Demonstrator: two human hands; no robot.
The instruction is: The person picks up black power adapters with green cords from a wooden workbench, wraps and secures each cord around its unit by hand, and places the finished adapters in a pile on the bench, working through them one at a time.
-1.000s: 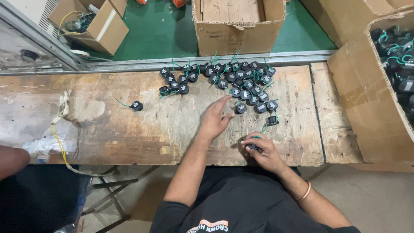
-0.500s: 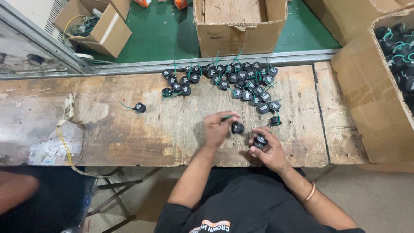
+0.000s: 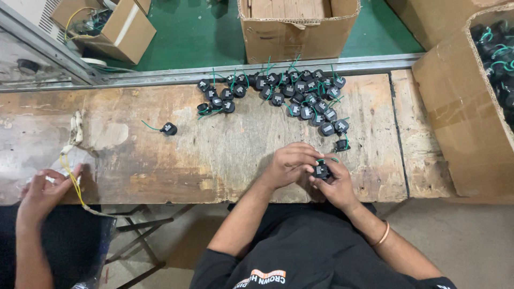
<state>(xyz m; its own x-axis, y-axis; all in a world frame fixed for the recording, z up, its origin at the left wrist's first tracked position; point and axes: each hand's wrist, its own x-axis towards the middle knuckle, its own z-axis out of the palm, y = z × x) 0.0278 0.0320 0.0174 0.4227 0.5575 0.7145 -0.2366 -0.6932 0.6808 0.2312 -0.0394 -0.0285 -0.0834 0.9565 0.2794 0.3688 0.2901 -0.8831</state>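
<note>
My left hand and my right hand meet over the front edge of a worn wooden bench. Together they grip a small black round part with a green wire. Just beyond my hands lies a pile of several like black parts with green wires, spread across the far middle of the bench. One lone black part with a green wire lies apart to the left.
Another person's hand rests at the bench's left front edge by a yellow wire. A big carton full of black parts stands at the right. Open cartons sit on the green floor beyond.
My left hand has drawn back from the pile with a part and joined my right hand at the front edge. The other person's hand has come up at the left.
</note>
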